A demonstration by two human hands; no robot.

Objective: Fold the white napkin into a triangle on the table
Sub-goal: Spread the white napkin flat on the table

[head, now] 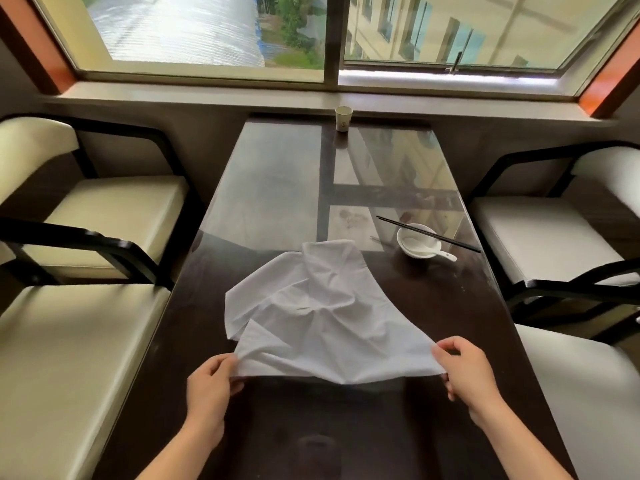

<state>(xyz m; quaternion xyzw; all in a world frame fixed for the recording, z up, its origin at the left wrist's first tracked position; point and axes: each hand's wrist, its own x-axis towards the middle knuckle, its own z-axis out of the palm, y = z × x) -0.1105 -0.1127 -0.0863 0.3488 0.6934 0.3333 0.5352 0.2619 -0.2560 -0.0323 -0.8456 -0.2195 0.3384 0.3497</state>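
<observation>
A crumpled white napkin (318, 310) lies on the dark glass-topped table (277, 188), its far part bunched and wrinkled. My left hand (211, 386) pinches the napkin's near left corner. My right hand (467, 372) pinches the near right corner. The near edge is stretched between both hands and lifted slightly above the tabletop.
A white bowl (417, 241) with a white spoon and black chopsticks (429, 233) across it sits to the right, behind the napkin. A paper cup (343, 118) stands at the table's far edge. Cream chairs (86, 327) flank both sides.
</observation>
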